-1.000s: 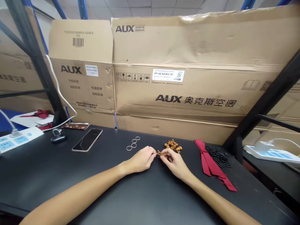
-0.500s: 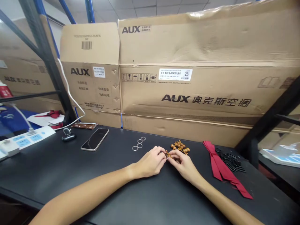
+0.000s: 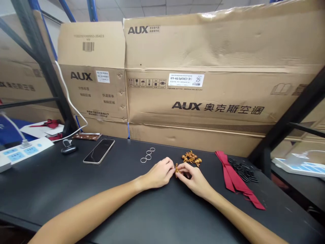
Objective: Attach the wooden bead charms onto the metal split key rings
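Right hand (image 3: 194, 179): thumb and index finger pinched on a brown charm (image 3: 177, 167), low over the table (image 3: 132, 213). Left hand (image 3: 159, 173): fingers drawn together just beside the charm's left side; cannot tell whether they grip anything. Beaded pile (image 3: 191, 158) lies just beyond the right hand; four rings (image 3: 146, 158) beyond the left. Red ribbon (image 3: 237, 183) farther right, black pieces (image 3: 243, 169) beside it.

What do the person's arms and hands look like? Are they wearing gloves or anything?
No gloves! The left hand and the right hand are both bare, and I can't see a watch, bracelet or ring worn on either. The left forearm and the right forearm taper toward the wrists. No sleeves show, and no markings stand out.
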### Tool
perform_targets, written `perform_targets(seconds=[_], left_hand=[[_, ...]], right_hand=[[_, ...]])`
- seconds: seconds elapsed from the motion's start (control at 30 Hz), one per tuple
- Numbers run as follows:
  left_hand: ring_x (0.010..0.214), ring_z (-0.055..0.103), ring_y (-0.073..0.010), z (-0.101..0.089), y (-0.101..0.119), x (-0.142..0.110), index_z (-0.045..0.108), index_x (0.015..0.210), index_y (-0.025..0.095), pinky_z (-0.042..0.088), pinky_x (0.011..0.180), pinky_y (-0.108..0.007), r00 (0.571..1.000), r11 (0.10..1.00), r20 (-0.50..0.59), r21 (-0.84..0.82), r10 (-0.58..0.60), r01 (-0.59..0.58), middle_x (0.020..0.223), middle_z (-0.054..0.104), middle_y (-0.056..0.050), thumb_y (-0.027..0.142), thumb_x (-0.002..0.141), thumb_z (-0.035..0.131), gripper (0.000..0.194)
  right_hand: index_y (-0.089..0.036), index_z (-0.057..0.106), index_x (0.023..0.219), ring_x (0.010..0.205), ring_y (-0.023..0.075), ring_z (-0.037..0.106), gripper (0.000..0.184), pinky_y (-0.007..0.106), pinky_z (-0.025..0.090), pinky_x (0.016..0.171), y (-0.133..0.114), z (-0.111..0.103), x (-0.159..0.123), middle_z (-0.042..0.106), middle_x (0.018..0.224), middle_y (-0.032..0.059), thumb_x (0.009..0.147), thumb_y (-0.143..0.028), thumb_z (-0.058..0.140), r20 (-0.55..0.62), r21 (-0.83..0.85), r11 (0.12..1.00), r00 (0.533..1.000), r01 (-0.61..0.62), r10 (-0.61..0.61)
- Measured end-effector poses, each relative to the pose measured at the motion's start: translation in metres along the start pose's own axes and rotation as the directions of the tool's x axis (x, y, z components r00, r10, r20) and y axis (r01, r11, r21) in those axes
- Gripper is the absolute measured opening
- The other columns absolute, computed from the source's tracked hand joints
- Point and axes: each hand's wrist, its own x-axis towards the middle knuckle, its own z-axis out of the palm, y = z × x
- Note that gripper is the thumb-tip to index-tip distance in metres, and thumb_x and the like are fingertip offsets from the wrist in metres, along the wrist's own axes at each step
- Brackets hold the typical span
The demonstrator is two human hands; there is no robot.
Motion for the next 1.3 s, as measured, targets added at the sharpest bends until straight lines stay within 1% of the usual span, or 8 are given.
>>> perform_targets(seconds=[0.13,0.3,0.6,0.77,0.9,1.07,1.2,1.3], left_hand=[[0.088,0.056,-0.0166,0.0007,-0.0013,-0.0001,0.057,0.087,0.018,0.048,0.084,-0.03,1.0,1.0,0.008,-0.008,0.013,-0.013,0.099,0.055,-0.006,0.022,0.096,0.039,0.02],[0.089,0.055,-0.0155,0.0004,-0.0018,-0.0001,0.057,0.086,0.017,0.047,0.086,-0.028,0.999,0.998,0.006,-0.045,0.033,-0.033,0.099,0.055,-0.006,0.022,0.096,0.039,0.021],[0.087,0.056,-0.0144,-0.0026,-0.0022,0.0017,0.06,0.084,0.017,0.046,0.085,-0.027,1.0,0.992,0.02,-0.124,0.003,0.0,0.097,0.055,-0.004,0.024,0.095,0.044,0.02],[0.089,0.056,-0.015,-0.0039,-0.0024,0.0013,0.06,0.085,0.017,0.045,0.086,-0.027,0.998,0.99,0.064,-0.14,0.023,-0.014,0.099,0.056,-0.004,0.025,0.095,0.044,0.021],[0.088,0.056,-0.0154,-0.0032,-0.0025,0.0019,0.06,0.084,0.017,0.045,0.085,-0.027,0.996,0.989,0.083,-0.146,0.026,-0.013,0.098,0.057,-0.005,0.026,0.096,0.042,0.023],[0.086,0.057,-0.0156,-0.003,-0.0023,0.0035,0.059,0.083,0.017,0.045,0.083,-0.028,0.998,0.989,0.064,-0.15,0.028,-0.018,0.095,0.06,-0.005,0.026,0.095,0.042,0.023],[0.081,0.058,-0.0152,-0.0035,-0.0025,0.0043,0.059,0.083,0.016,0.045,0.08,-0.027,0.998,0.99,0.063,-0.142,0.022,-0.013,0.089,0.062,-0.004,0.025,0.094,0.043,0.021],[0.081,0.058,-0.015,-0.0042,-0.0024,0.0046,0.059,0.083,0.016,0.044,0.079,-0.026,0.998,0.989,0.068,-0.149,0.015,-0.004,0.09,0.063,-0.004,0.025,0.094,0.044,0.021]], right_hand=[[-0.021,0.057,0.094,0.065,0.0152,0.061,0.017,0.027,0.042,0.056,-0.0018,-0.0003,0.0,0.069,0.08,0.0015,0.09,-0.036,0.051,0.006,-0.01,1.0,1.0,0.016,-0.016],[-0.022,0.056,0.09,0.058,0.0139,0.056,0.014,0.025,0.04,0.054,-0.0002,0.001,0.0002,0.066,0.072,-0.0012,0.09,-0.035,0.052,-0.041,-0.037,0.999,0.999,0.005,-0.006],[-0.021,0.057,0.086,0.059,0.014,0.055,0.012,0.025,0.044,0.057,-0.0048,0.0019,-0.001,0.062,0.07,-0.0006,0.088,-0.032,0.053,-0.052,-0.08,0.996,0.998,0.029,-0.033],[-0.021,0.058,0.084,0.058,0.0138,0.056,0.013,0.024,0.045,0.057,-0.0043,0.0022,-0.0019,0.063,0.069,-0.0002,0.089,-0.03,0.05,-0.066,-0.107,0.994,0.997,0.023,-0.03],[-0.021,0.056,0.086,0.061,0.0135,0.058,0.01,0.024,0.046,0.059,-0.0008,0.0038,-0.0027,0.064,0.072,0.0,0.088,-0.027,0.049,-0.073,-0.116,0.991,0.994,0.071,-0.08],[-0.021,0.054,0.089,0.065,0.0129,0.059,0.005,0.023,0.047,0.064,0.0004,0.0049,-0.0036,0.064,0.078,0.0004,0.088,-0.022,0.05,-0.069,-0.126,0.982,0.986,0.14,-0.15],[-0.021,0.055,0.09,0.065,0.0137,0.059,0.006,0.024,0.047,0.064,0.0,0.0054,-0.004,0.065,0.079,0.0009,0.087,-0.02,0.05,-0.06,-0.171,0.972,0.983,0.161,-0.173],[-0.021,0.056,0.091,0.068,0.0147,0.061,0.007,0.024,0.048,0.066,0.0007,0.0057,-0.0041,0.066,0.08,0.0016,0.087,-0.02,0.051,-0.067,-0.194,0.968,0.982,0.16,-0.175]])
